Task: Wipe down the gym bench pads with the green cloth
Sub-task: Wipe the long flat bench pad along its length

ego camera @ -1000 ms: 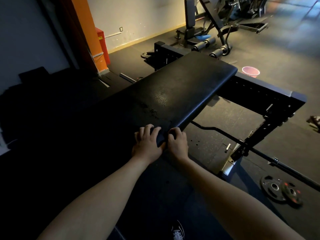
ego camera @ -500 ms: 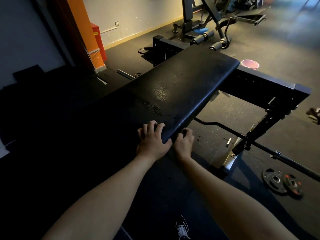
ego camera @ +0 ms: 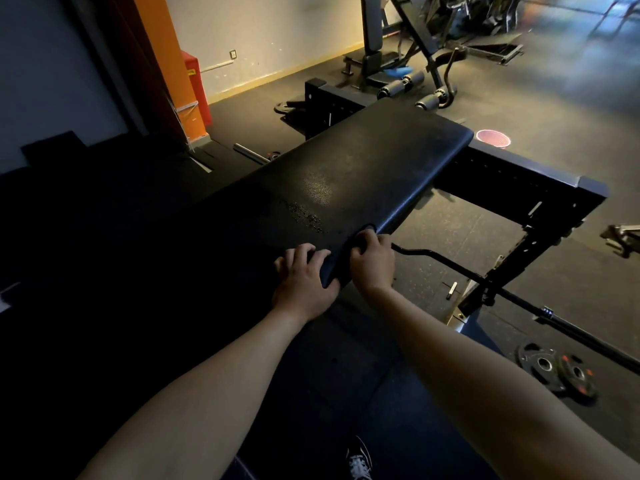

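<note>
Both hands are down at the near corner of the black bench pad (ego camera: pixel 363 168), close together but not touching. The left hand (ego camera: pixel 304 282) lies on top of the pad with its fingers spread loosely and the thumb along the end edge. The right hand (ego camera: pixel 372 261) is on the side edge with its fingers curled over the rim, so it's clamped on the pad. There's a dark rounded fold right at those fingertips, but it's too dim to tell if that's the green cloth. Honestly can't make the cloth out anywhere.

Just past the hands there's a speckled wet-looking patch (ego camera: pixel 308 214) on the pad surface.

Lots of clutter around it. A bent curl bar (ego camera: pixel 446 259) runs under the pad's right side and off to the right across the floor. Two weight plates (ego camera: pixel 554 370) lie flat beside it, and a small metal pin (ego camera: pixel 451 289) sits nearer the bench. The black rack frame (ego camera: pixel 519 181) crosses behind the pad's far end, with a pink bucket (ego camera: pixel 493 137) just beyond it.

Further back is an adjustable bench machine (ego camera: pixel 374 39) with foam rollers (ego camera: pixel 401 83). An orange pillar (ego camera: pixel 162 64) and a red box (ego camera: pixel 194 84) are on the left. One sneaker (ego camera: pixel 358 462) is at the bottom.
</note>
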